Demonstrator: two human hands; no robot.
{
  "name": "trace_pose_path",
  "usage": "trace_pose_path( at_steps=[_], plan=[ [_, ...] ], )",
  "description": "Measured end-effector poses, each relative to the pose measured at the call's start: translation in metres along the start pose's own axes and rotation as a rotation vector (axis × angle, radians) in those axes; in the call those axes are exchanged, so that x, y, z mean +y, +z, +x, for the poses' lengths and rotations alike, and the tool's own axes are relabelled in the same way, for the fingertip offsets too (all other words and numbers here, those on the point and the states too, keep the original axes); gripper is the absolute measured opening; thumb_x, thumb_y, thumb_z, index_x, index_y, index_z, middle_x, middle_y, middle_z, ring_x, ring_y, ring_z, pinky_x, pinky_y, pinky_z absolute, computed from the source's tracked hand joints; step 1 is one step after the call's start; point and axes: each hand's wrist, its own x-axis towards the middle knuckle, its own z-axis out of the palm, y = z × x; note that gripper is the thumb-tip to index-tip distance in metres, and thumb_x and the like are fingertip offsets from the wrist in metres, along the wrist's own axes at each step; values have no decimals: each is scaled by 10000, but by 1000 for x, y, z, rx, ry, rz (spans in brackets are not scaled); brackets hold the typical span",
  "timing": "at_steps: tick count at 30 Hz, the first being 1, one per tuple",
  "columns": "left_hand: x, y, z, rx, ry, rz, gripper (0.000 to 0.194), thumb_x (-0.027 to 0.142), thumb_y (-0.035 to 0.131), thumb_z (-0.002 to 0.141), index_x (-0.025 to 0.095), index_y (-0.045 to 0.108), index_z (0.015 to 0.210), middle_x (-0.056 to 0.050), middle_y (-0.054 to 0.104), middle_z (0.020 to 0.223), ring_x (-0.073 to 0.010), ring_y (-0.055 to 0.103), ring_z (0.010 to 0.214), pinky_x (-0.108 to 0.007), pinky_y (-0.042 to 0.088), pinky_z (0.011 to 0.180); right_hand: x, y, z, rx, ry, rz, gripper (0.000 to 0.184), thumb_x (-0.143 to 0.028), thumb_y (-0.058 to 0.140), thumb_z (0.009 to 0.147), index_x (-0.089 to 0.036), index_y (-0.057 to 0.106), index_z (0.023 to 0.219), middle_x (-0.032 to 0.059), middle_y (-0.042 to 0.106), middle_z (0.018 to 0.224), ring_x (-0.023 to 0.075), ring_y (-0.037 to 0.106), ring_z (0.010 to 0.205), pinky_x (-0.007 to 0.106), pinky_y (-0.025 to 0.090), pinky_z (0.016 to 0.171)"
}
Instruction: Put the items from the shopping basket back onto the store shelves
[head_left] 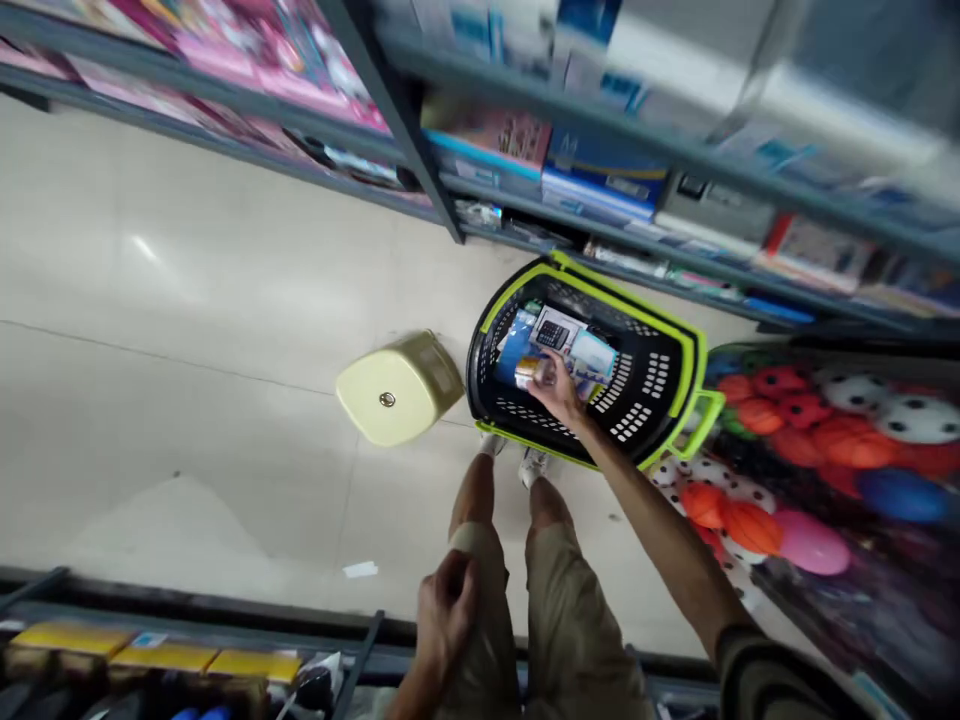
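My right hand (561, 392) reaches down into a black shopping basket (651, 385) with lime-green trim. Its fingers grip a small pack (529, 372), orange-brown and whitish, too blurred to name exactly. Beneath the hand, inside the basket, lie a box with a calculator picture (553, 328), a light-blue and white pack (594, 353) and a blue flat item (511, 352). My left hand (448, 608) hangs in front of my left thigh, fingers loosely curled, with nothing visible in them.
A cream lidded bin (390, 390) stands on the floor left of the basket. Shelves with boxed goods (600, 185) run along the far side. Netted balls (780, 480) are piled at the right. Another shelf with yellow-topped goods (165, 655) lines the near side.
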Motion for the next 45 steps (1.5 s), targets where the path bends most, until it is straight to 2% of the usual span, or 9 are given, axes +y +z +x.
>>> trace_pose_path(
  at_steps=[4, 9, 12, 14, 20, 25, 32, 39, 45],
  plan=[
    [74, -5, -49, 19, 112, -243, 515, 665, 676, 882, 164, 761, 966, -66, 719, 765, -244, 650, 732, -332, 518, 665, -169, -70, -139, 71, -108, 279, 716, -404, 826, 904, -287, 465, 1512, 103, 683, 1485, 248, 721, 1322, 415, 594, 1168],
    [265, -53, -186, -67, 491, -476, 651, 687, 620, 1002, 167, 701, 1385, -184, 798, 1246, -294, 759, 1080, -409, 631, 875, -384, -162, -286, 108, -167, 486, 541, -618, 834, 908, -292, 688, 1314, 85, 764, 1354, 286, 756, 1218, 415, 646, 1045],
    [354, -89, -284, -230, 897, -418, 805, 603, 843, 896, 258, 597, 1581, -183, 586, 1661, -351, 584, 1502, -491, 561, 1175, -479, -195, -347, 80, -156, 502, 617, -760, 826, 849, -270, 735, 1212, 85, 809, 1212, 307, 778, 1081, 435, 672, 937],
    [386, -105, -334, -272, 1084, -297, 887, 514, 960, 801, 291, 599, 1581, -155, 547, 1699, -362, 501, 1584, -531, 447, 1310, -519, -211, -381, 25, -187, 504, 688, -839, 787, 836, -263, 747, 1210, 88, 812, 1182, 300, 777, 1026, 438, 672, 912],
    [406, -136, -417, -477, 1016, -557, 830, 420, 1017, 740, 297, 563, 1424, -152, 613, 1632, -341, 622, 1485, -492, 530, 1241, -565, -228, -472, -21, -354, 637, 762, -686, 818, 924, -383, 588, 1584, 95, 644, 1556, 268, 748, 1102, 430, 644, 963],
    [407, -165, -463, -598, 1029, -346, 747, 385, 903, 882, 297, 508, 1510, -166, 515, 1726, -333, 611, 1497, -486, 514, 1253, -596, -216, -516, -54, -404, 733, 757, -538, 884, 922, -408, 574, 1600, 108, 688, 1504, 321, 717, 1303, 535, 565, 1162],
    [437, -205, -456, -234, 1259, -164, 697, 357, 868, 888, 283, 601, 1527, -150, 603, 1601, -344, 625, 1452, -500, 558, 1198, -643, -194, -500, 225, -457, 624, 715, -509, 885, 918, -390, 622, 1572, 99, 689, 1526, 325, 745, 1268, 497, 616, 1105],
    [519, -226, -473, -481, 1358, -209, 812, 424, 822, 964, 316, 442, 1674, -124, 538, 1717, -314, 543, 1574, -499, 444, 1330, -722, -231, -476, 421, -619, 495, 710, -378, 880, 943, -372, 600, 1595, 70, 672, 1531, 237, 707, 1265, 408, 581, 1144],
    [577, -200, -497, -755, 1210, -437, 716, 521, 800, 969, 243, 503, 1558, -178, 577, 1679, -325, 568, 1557, -495, 491, 1298, -759, -280, -472, 636, -796, 426, 546, -324, 902, 916, -342, 744, 1439, 55, 648, 1514, 220, 670, 1259, 338, 583, 1108]
  ],
)
